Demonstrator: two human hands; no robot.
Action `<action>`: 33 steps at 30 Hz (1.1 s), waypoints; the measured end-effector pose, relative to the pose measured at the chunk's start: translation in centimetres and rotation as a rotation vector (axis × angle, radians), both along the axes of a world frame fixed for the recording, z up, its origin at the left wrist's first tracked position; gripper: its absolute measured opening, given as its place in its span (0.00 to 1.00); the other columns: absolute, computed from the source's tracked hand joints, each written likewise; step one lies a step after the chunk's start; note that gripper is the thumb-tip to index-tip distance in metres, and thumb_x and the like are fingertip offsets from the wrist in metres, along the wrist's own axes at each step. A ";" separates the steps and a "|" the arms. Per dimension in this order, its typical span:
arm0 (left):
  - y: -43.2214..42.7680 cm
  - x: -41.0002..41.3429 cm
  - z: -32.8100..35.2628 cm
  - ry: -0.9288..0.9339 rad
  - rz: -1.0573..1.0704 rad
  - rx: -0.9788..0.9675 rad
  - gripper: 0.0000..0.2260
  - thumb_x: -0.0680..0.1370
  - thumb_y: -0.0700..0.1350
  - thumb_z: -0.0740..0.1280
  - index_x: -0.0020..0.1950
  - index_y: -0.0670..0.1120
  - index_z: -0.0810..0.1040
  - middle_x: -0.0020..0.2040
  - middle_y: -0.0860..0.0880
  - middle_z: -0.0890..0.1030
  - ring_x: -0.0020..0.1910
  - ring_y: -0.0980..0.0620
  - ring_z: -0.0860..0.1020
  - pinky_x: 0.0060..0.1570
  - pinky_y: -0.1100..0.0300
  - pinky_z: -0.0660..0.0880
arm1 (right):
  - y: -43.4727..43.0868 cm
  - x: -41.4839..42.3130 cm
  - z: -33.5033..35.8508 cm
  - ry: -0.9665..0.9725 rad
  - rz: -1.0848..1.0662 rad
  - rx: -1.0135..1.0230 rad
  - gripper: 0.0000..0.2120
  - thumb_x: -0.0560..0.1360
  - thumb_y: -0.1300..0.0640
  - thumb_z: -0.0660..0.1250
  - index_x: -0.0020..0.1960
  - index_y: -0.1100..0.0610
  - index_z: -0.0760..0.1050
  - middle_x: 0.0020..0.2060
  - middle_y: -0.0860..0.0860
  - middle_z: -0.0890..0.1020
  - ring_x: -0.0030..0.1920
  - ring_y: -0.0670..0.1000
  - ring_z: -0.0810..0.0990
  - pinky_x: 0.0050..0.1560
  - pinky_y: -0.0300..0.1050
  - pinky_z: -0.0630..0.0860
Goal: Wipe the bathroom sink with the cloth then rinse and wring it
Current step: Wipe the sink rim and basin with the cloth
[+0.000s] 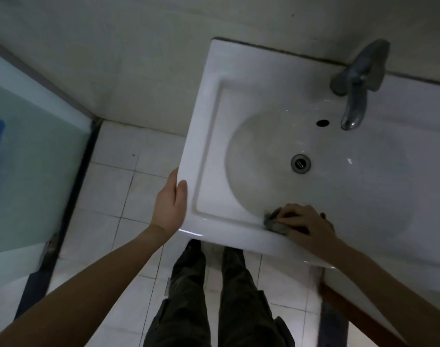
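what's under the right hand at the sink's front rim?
A bunched grey cloth: its left end sticks out past the fingers of the right hand, on the front rim of the sink. The hand covers the rest of the cloth and the rim beneath it.

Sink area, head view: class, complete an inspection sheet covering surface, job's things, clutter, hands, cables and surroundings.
Surface: white sink, with its drain in the basin.
Job's things: grey cloth on the basin's near rim; tap shows no running water.
Clutter: nothing seen.
Hands: left hand holds the sink's left edge; right hand presses on the cloth.
Cables: nothing seen.
Surroundings: tiled floor; glass panel at left.
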State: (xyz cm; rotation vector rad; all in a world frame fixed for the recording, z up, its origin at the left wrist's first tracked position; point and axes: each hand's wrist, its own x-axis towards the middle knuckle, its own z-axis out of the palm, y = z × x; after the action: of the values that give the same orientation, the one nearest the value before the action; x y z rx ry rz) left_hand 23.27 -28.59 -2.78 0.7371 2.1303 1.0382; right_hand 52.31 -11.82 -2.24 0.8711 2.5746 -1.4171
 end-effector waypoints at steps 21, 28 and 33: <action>-0.4 -0.2 -0.3 -0.087 -0.023 0.114 0.17 0.84 0.48 0.52 0.71 0.47 0.67 0.60 0.47 0.79 0.53 0.49 0.79 0.56 0.53 0.77 | -0.5 -1.0 0.5 -0.775 -0.383 0.187 0.15 0.79 0.50 0.59 0.61 0.52 0.79 0.66 0.52 0.73 0.61 0.59 0.72 0.64 0.49 0.64; -0.2 -0.1 0.1 -0.090 0.000 0.105 0.17 0.84 0.47 0.53 0.72 0.46 0.68 0.61 0.48 0.78 0.56 0.53 0.78 0.58 0.61 0.73 | -4.0 -17.6 -1.9 -0.240 -0.659 -0.068 0.20 0.79 0.43 0.56 0.67 0.49 0.72 0.67 0.54 0.69 0.61 0.62 0.71 0.67 0.55 0.65; 0.0 0.2 0.0 -0.051 0.005 0.059 0.17 0.84 0.46 0.53 0.71 0.46 0.68 0.57 0.47 0.80 0.49 0.55 0.78 0.49 0.69 0.73 | -2.5 -10.3 -4.0 -0.319 -0.314 0.043 0.19 0.79 0.45 0.60 0.65 0.54 0.74 0.66 0.51 0.70 0.59 0.59 0.73 0.64 0.55 0.70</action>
State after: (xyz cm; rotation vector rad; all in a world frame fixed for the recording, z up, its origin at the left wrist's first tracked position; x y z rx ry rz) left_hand 23.46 -28.62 -2.75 0.7265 2.0669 1.1153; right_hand 42.01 -14.29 -6.26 1.4295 2.3096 -1.1691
